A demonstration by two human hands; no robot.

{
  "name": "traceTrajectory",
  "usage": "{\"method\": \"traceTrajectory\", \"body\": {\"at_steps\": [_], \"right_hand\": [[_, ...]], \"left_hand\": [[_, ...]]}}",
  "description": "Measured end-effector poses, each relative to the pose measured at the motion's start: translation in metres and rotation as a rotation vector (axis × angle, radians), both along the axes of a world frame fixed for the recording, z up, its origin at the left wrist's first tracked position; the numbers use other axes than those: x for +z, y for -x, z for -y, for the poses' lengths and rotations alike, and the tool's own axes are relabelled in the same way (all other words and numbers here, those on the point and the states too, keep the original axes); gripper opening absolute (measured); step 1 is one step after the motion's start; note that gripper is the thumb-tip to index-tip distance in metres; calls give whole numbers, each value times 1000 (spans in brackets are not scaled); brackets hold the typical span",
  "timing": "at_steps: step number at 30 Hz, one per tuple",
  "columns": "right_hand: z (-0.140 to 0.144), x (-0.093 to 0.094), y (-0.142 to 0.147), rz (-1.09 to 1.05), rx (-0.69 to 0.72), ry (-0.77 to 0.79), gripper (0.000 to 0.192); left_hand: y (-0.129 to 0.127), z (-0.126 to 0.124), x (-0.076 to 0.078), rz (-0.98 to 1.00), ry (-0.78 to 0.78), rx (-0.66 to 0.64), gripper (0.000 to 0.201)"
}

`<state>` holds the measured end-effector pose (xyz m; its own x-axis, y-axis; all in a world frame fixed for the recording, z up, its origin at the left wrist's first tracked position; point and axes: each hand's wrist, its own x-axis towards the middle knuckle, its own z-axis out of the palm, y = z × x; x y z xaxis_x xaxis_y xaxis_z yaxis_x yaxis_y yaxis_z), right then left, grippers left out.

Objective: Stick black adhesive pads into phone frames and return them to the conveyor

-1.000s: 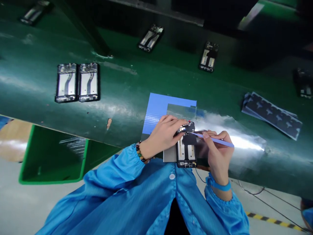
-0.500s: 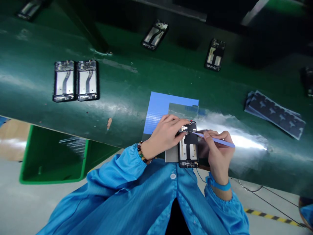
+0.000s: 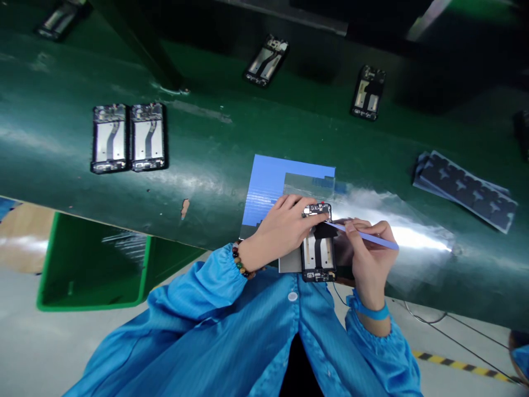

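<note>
An opened smartphone [image 3: 318, 256] lies in front of me at the table's front edge, its insides facing up: silvery plate, dark flat cable, small parts at both ends. My left hand [image 3: 285, 226] comes over its left side and grips the upper part, a finger across the board near the top. In my right hand [image 3: 370, 248] a pair of lavender tweezers [image 3: 372, 238] is pinched, with the tips at the phone's upper right. A black film piece [image 3: 325, 230] lies under the tips and juts past the phone's right edge. My left fingers partly hide the board.
A blue sheet [image 3: 268, 182] and a clear film lie beyond my left hand. Two opened phones [image 3: 129, 138] sit side by side at left; others [image 3: 266, 60] are farther back. Sheets of black stickers [image 3: 467, 190] lie at right. A green bin [image 3: 91, 264] stands below the table's left edge.
A left finger has moved right across the phone's upper board. The black film, flat on the phone before, now shows a skewed edge past its right side. The tweezers have hardly moved.
</note>
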<state>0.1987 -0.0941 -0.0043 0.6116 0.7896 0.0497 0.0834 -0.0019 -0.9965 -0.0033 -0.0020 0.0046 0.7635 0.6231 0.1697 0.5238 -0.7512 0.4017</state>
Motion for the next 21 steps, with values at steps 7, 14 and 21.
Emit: {"method": "traceTrajectory", "body": {"at_steps": [7,14,21], "right_hand": [[22,6,-18,-50,-112,-32,36],[13,11,9,-8,136,84,35],[-13,3,29,3,254,44,34]], "left_hand": [[2,-3,6,-37,-48,-45,47],[65,19,5,107,-72,-5,19],[85,36,-16,108,-132,37,22]]}}
